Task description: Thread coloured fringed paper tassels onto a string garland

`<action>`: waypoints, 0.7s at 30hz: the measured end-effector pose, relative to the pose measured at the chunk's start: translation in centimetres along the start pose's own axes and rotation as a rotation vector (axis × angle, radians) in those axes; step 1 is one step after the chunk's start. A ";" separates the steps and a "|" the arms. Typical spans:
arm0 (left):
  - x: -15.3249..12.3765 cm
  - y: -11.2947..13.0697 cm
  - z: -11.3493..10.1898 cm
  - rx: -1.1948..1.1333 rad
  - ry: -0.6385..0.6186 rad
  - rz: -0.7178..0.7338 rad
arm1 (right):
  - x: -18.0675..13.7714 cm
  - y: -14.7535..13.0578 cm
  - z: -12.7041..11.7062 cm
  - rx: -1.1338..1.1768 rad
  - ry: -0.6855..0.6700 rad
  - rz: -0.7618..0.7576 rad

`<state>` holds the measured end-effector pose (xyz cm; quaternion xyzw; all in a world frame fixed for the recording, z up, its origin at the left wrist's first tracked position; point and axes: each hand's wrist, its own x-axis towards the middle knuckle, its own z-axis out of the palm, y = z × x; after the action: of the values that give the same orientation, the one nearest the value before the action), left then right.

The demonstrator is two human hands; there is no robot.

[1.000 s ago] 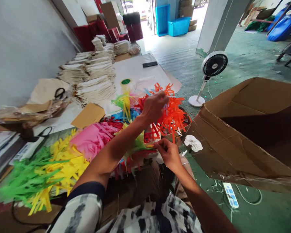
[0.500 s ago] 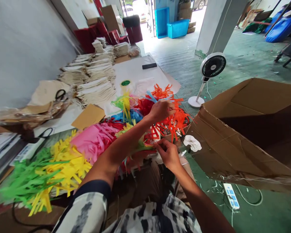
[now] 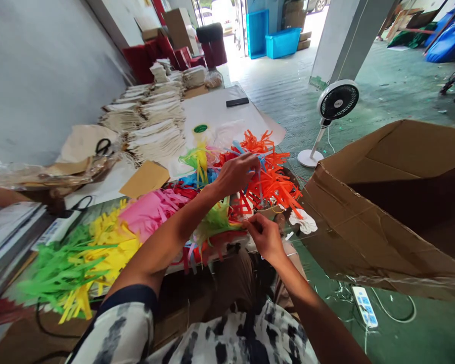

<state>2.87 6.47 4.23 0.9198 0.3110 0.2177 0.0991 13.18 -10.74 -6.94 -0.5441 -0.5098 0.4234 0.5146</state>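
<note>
My left hand (image 3: pixel 237 173) is closed, pinching a light blue paper strip (image 3: pixel 260 178) that hangs down over the orange paper strips (image 3: pixel 273 179). My right hand (image 3: pixel 263 235) is closed near the table's front edge, pinching the ends of a mixed bunch of green, yellow and red strips (image 3: pixel 218 222). Piles of pink strips (image 3: pixel 147 212), yellow strips (image 3: pixel 109 247) and green strips (image 3: pixel 56 273) lie along the table to the left.
A large open cardboard box (image 3: pixel 394 202) stands at the right. A white fan (image 3: pixel 333 106) is on the green floor, a power strip (image 3: pixel 364 306) below the box. Stacked cream bags (image 3: pixel 151 126), scissors (image 3: pixel 102 146), a tape roll (image 3: pixel 200 130) and a phone (image 3: pixel 237 101) lie further back.
My left hand dropped from above the orange strips and drew a light blue strip down toward me. My right hand stayed pinched on the bunch, shifting slightly.
</note>
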 end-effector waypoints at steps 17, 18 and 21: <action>-0.3 1.4 0.4 -0.757 0.049 -0.003 | -0.2 0.0 -0.3 -0.009 0.042 -0.041; -0.6 1.5 -0.1 -0.851 0.099 -0.122 | -0.2 -0.1 -0.3 -0.001 0.053 -0.049; -2.2 1.2 -1.4 -1.033 0.257 -0.290 | -0.1 -1.0 -0.6 0.027 0.083 -0.075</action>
<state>1.30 4.24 5.10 0.6654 0.2967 0.4365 0.5279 13.66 -10.96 -5.89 -0.5348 -0.5020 0.3878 0.5582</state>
